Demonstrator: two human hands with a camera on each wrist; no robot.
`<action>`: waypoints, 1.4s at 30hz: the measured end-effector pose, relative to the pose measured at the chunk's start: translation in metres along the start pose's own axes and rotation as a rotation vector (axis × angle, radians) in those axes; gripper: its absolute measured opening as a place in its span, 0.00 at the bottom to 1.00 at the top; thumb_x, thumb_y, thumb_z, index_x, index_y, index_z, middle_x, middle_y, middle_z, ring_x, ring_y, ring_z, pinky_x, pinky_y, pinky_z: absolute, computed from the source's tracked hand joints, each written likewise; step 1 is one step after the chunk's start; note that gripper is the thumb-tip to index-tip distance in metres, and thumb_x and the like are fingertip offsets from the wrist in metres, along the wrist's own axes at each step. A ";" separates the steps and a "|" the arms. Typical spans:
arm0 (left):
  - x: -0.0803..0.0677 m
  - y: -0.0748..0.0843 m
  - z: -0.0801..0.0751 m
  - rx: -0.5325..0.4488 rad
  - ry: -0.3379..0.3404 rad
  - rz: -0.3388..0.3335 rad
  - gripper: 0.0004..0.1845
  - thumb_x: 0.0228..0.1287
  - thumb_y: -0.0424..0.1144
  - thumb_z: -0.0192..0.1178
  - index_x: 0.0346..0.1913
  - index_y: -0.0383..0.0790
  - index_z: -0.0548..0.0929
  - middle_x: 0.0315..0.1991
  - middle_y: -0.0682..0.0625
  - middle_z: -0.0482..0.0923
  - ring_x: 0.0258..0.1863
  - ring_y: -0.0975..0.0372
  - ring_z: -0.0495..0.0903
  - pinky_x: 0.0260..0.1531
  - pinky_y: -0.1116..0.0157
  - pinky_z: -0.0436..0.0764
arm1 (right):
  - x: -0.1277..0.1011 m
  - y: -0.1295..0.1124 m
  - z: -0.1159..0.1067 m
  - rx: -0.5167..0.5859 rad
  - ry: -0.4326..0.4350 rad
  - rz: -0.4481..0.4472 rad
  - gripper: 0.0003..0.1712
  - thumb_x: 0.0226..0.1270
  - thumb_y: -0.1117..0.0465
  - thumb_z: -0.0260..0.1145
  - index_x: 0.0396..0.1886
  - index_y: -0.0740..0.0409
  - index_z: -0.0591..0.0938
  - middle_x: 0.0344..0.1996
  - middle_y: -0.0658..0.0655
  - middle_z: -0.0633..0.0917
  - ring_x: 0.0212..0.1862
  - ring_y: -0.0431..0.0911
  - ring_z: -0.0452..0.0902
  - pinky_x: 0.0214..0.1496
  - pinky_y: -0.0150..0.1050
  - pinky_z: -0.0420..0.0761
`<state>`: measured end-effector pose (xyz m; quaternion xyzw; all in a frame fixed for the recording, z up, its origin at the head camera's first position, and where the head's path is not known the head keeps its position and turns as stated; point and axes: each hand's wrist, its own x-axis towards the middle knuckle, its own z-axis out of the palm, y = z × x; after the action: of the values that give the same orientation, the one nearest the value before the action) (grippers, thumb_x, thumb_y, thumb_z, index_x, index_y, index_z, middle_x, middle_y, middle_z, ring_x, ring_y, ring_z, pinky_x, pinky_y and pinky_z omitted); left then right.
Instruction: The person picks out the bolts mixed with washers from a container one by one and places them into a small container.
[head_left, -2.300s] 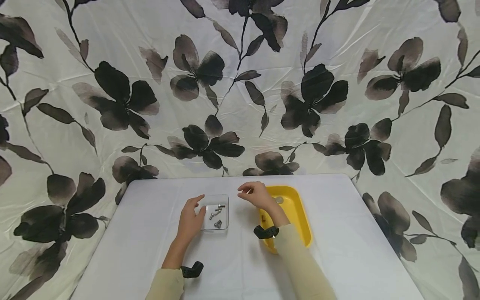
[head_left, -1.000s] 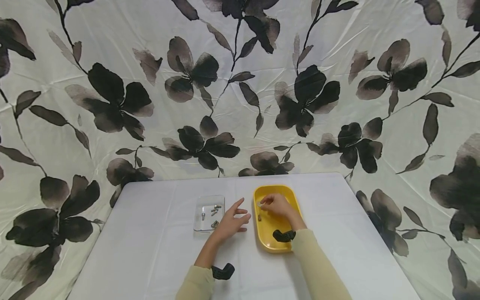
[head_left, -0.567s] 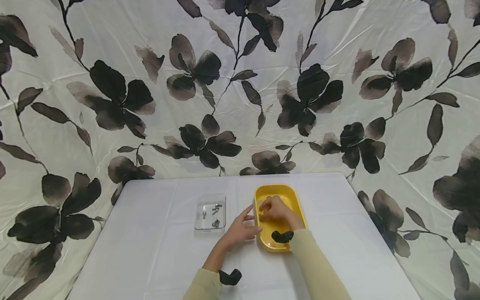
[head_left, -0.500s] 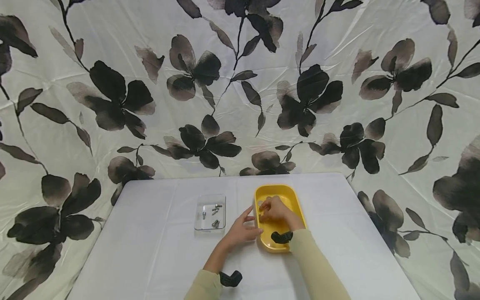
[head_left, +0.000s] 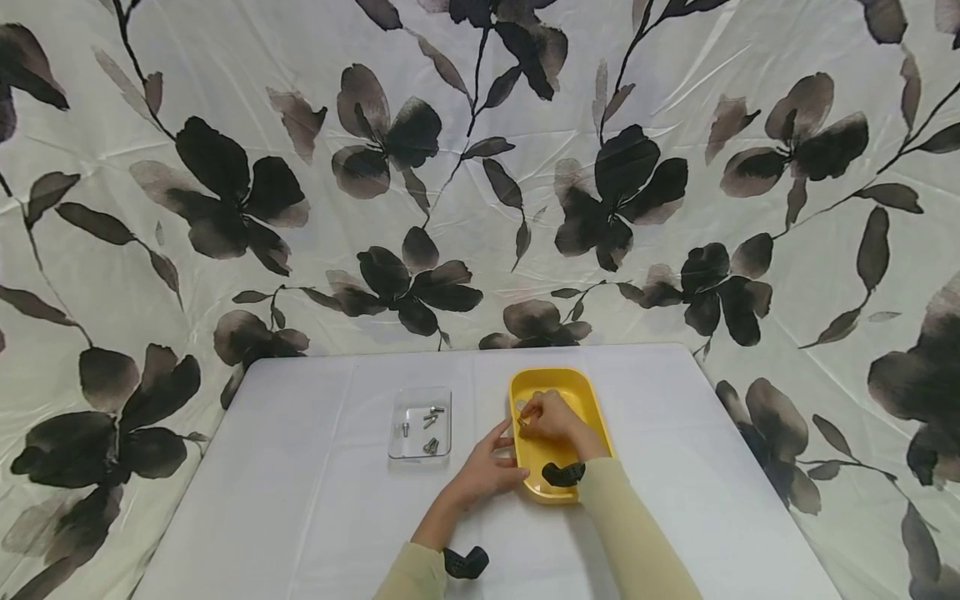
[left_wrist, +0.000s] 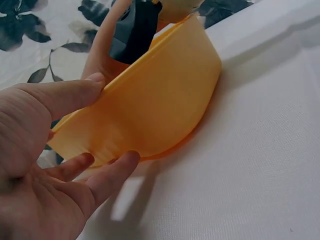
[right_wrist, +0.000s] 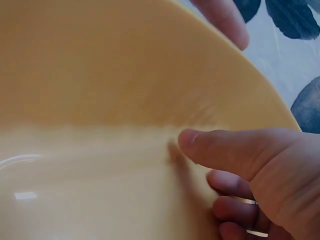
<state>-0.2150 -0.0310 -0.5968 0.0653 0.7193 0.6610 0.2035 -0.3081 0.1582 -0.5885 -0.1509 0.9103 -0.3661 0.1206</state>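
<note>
Head view: my left hand [head_left: 483, 471] braces the yellow tray [head_left: 581, 398] by its near-left wall, thumb on rim, fingers extended, so it stays put while my right hand [head_left: 547, 417] pinches a small screw [head_left: 521, 421] inside it.

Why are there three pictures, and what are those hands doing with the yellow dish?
These are one person's two bare hands, filmed by three small cameras at once. The wide picture comes from a camera on the person's head, looking down at a white table. The other two come from cameras strapped to each wrist, so they look very close up.

On the table sit a yellow tray and a clear little box with a few metal screws inside.

The left hand rests against the outside of the tray, thumb on its rim, steadying it. The right hand is inside the tray, fingers pinched together on something small. It is too tiny to name for sure.
</note>
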 end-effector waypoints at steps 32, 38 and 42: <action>-0.008 -0.007 0.007 -0.208 -0.009 -0.006 0.50 0.55 0.30 0.71 0.77 0.53 0.54 0.66 0.34 0.61 0.57 0.47 0.75 0.45 0.59 0.83 | 0.010 -0.004 0.012 -0.140 0.131 0.092 0.13 0.60 0.53 0.71 0.45 0.49 0.88 0.31 0.47 0.84 0.32 0.44 0.75 0.36 0.40 0.79; -0.006 -0.008 0.007 -0.220 -0.025 0.006 0.50 0.56 0.28 0.70 0.77 0.50 0.52 0.65 0.34 0.62 0.57 0.47 0.75 0.45 0.59 0.83 | 0.011 0.000 0.010 -0.119 0.088 0.047 0.07 0.61 0.58 0.70 0.38 0.49 0.90 0.35 0.46 0.86 0.35 0.42 0.76 0.44 0.40 0.81; -0.006 -0.008 0.006 -0.222 -0.029 0.010 0.49 0.58 0.26 0.68 0.78 0.50 0.52 0.66 0.34 0.62 0.57 0.46 0.75 0.45 0.59 0.83 | 0.009 -0.001 0.005 -0.076 0.074 0.035 0.01 0.58 0.61 0.72 0.31 0.51 0.88 0.28 0.47 0.84 0.32 0.43 0.75 0.40 0.40 0.80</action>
<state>-0.2061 -0.0284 -0.6033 0.0554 0.6383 0.7366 0.2167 -0.3147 0.1509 -0.5928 -0.1258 0.9298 -0.3346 0.0875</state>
